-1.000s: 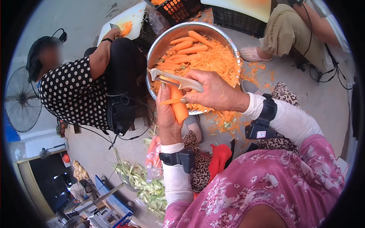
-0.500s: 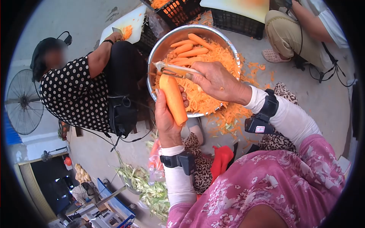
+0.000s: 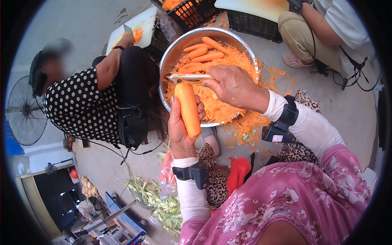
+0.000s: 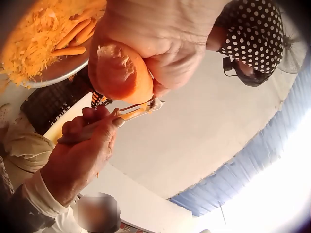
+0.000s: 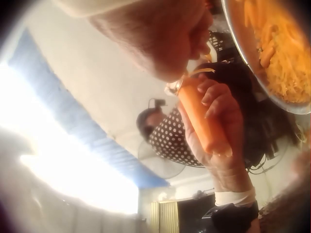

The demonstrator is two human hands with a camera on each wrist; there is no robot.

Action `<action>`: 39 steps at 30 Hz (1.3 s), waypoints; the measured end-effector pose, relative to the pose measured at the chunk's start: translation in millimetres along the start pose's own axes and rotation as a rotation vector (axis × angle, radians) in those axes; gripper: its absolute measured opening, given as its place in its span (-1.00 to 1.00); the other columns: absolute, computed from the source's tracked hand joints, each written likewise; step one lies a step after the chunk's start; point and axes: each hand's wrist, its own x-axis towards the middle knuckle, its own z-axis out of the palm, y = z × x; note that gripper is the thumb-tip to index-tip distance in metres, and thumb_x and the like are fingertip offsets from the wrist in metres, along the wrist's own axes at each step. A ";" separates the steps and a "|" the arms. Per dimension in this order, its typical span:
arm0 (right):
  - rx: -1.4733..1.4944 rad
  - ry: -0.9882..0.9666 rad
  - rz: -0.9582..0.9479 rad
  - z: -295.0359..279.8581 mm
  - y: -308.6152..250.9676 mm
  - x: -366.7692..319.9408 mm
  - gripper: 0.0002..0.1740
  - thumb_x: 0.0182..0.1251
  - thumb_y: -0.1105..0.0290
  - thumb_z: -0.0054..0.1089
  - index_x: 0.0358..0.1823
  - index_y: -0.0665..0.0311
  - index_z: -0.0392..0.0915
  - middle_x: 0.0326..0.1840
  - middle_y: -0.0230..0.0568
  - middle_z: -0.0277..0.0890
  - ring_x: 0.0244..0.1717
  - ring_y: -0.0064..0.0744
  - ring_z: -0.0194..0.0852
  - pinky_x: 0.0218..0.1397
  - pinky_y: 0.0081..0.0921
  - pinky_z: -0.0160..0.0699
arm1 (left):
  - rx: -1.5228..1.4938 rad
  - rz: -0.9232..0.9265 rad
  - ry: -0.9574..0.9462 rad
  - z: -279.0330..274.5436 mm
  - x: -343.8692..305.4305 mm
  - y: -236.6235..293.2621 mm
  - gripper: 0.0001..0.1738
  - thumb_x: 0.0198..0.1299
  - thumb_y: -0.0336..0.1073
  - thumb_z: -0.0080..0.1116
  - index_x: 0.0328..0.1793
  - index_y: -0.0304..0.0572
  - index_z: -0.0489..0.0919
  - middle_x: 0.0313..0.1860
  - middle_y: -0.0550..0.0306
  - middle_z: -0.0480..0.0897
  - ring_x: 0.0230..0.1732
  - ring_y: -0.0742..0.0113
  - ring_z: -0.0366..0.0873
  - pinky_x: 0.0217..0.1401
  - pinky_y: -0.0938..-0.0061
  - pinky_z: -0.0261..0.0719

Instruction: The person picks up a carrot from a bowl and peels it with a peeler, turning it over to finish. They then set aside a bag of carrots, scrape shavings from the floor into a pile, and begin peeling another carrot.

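Well, your left fingers (image 3: 199, 110) were curled round the lower half of the carrot (image 3: 188, 108), holding it upright with its top end clear above them. Your right fingers (image 3: 214, 81) pinched the handle of the peeler (image 3: 185, 76), whose blade lay crosswise at that top end, just past your left fingertips. For a clean stroke, I'd judge that you needed the blade flat to the skin, a light draw along the length, and your left thumb tucked out of the blade's path. A small turn of the carrot between strokes would have left no strip unpeeled. Beyond both sets of fingers stood the metal bowl (image 3: 171, 45), holding shavings (image 3: 228, 65) and peeled carrots (image 3: 202, 51). The head view gave you that whole layout. Only the left wrist view showed the carrot's rough cut end by your palm and the blade against its side. Only the right wrist view showed your left fingertips lying along the carrot's length.
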 end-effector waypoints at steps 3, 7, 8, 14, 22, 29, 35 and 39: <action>-0.047 -0.059 0.092 -4.6 13.2 3.8 -0.71 0.30 0.24 0.09 -0.34 0.38 0.48 -0.44 0.09 0.51 -0.32 0.14 0.52 -0.31 -0.05 0.46 | -0.045 -0.005 -0.117 4.1 -4.2 1.4 -0.37 0.38 0.12 -0.16 0.28 -0.30 0.26 -0.19 0.00 0.39 -0.32 0.31 0.29 -0.38 0.54 0.35; 0.019 -0.007 0.070 -8.8 18.5 10.0 -0.73 0.30 0.25 0.09 -0.34 0.37 0.45 -0.44 0.10 0.49 -0.33 0.15 0.49 -0.32 -0.04 0.42 | -0.160 0.008 -0.152 7.1 -3.2 4.7 -0.33 0.37 0.15 -0.16 0.33 -0.28 0.23 -0.18 0.00 0.40 -0.33 0.30 0.30 -0.37 0.53 0.36; 0.088 -0.004 0.037 -10.8 15.5 8.2 -0.73 0.29 0.25 0.09 -0.33 0.36 0.43 -0.45 0.09 0.48 -0.34 0.16 0.48 -0.33 -0.04 0.41 | -0.226 -0.002 -0.105 6.0 -2.3 5.3 -0.32 0.37 0.17 -0.19 0.34 -0.27 0.26 -0.16 -0.03 0.44 -0.31 0.27 0.35 -0.37 0.49 0.38; 0.250 -0.224 -0.181 -8.7 -10.7 -15.8 -0.77 0.31 0.26 0.07 -0.31 0.32 0.40 -0.46 0.01 0.45 -0.35 0.15 0.46 -0.34 -0.04 0.39 | -0.252 0.035 0.045 1.9 -1.5 6.9 -0.34 0.35 0.16 -0.13 0.30 -0.27 0.29 -0.25 0.06 0.40 -0.35 0.36 0.31 -0.37 0.57 0.36; 0.074 -0.113 -0.195 -0.3 -1.1 -15.8 -0.79 0.35 0.31 0.02 -0.34 0.32 0.36 -0.47 0.03 0.39 -0.37 0.15 0.43 -0.37 -0.08 0.36 | -0.119 0.038 -0.006 -0.8 -1.7 -3.9 -0.38 0.38 0.16 -0.20 0.31 -0.18 0.30 -0.31 0.07 0.37 -0.39 0.38 0.27 -0.41 0.58 0.32; 0.033 -0.051 -0.002 -11.7 27.1 -1.7 -0.79 0.36 0.34 0.01 -0.33 0.37 0.42 -0.55 0.11 0.39 -0.46 0.18 0.39 -0.39 -0.06 0.29 | -0.143 0.004 -0.221 6.9 -4.9 -7.7 -0.29 0.37 0.21 -0.22 0.36 -0.24 0.19 -0.27 0.06 0.32 -0.40 0.37 0.22 -0.43 0.59 0.31; 0.131 0.088 -0.164 0.9 17.5 -9.3 -0.73 0.32 0.30 0.06 -0.41 0.37 0.38 -0.57 0.10 0.39 -0.47 0.17 0.41 -0.42 -0.04 0.31 | -0.235 0.003 -0.075 4.4 -1.3 -2.6 -0.28 0.36 0.19 -0.17 0.31 -0.35 0.23 -0.19 0.02 0.33 -0.33 0.35 0.24 -0.42 0.61 0.34; 0.051 -0.053 -0.064 -12.1 3.1 -11.6 -0.73 0.33 0.28 0.04 -0.42 0.35 0.38 -0.54 0.10 0.38 -0.42 0.18 0.40 -0.39 -0.04 0.31 | -0.276 -0.017 -0.112 -5.2 2.7 -4.8 -0.33 0.36 0.15 -0.13 0.27 -0.34 0.27 -0.18 0.00 0.35 -0.32 0.33 0.26 -0.40 0.60 0.36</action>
